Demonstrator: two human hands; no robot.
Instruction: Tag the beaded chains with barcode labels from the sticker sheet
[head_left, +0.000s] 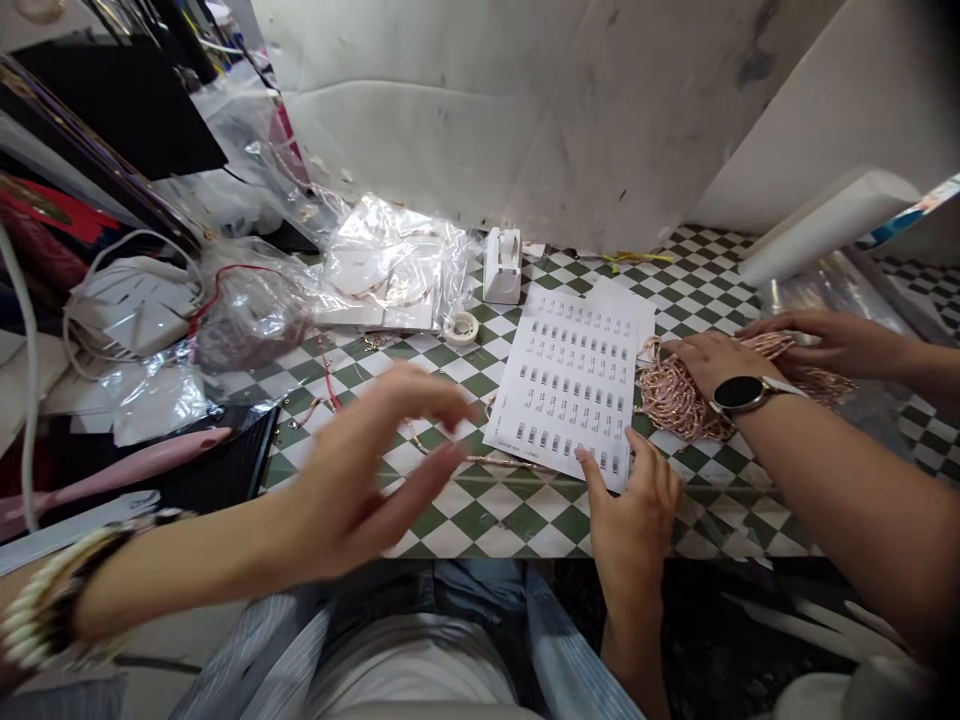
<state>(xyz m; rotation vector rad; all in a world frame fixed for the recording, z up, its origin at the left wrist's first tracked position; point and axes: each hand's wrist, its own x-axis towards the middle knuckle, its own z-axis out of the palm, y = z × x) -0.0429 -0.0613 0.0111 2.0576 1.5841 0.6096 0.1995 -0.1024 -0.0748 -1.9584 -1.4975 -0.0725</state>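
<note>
A: Take the barcode label sheet [574, 385] as the marker. Where are the hands?

B: The right hand [630, 520] sits at its near right corner, thumb and fingers pinching the paper's edge. The left hand [367, 470] hovers over the checkered table [480, 515] to the sheet's left, blurred, fingers spread and loose, gripping nothing.

A: And the sheet itself?

B: White, printed with rows of small barcodes, lying flat but skewed, a second sheet peeking out behind its far edge. A thin chain [495, 461] runs along its near left edge.

A: What might go wrong?

B: I'd judge the chain could snag under the paper if the corner is lifted. Also, a co-worker's hands [757, 355] press on a heap of pink beaded strands [679, 400] touching the sheet's right edge; a tug there could drag strands across it.

A: Anything behind?

B: A tape roll [460, 328] and a white dispenser [502, 265] just beyond the sheet's far left corner, then crumpled plastic bags [390, 265] further left.
</note>
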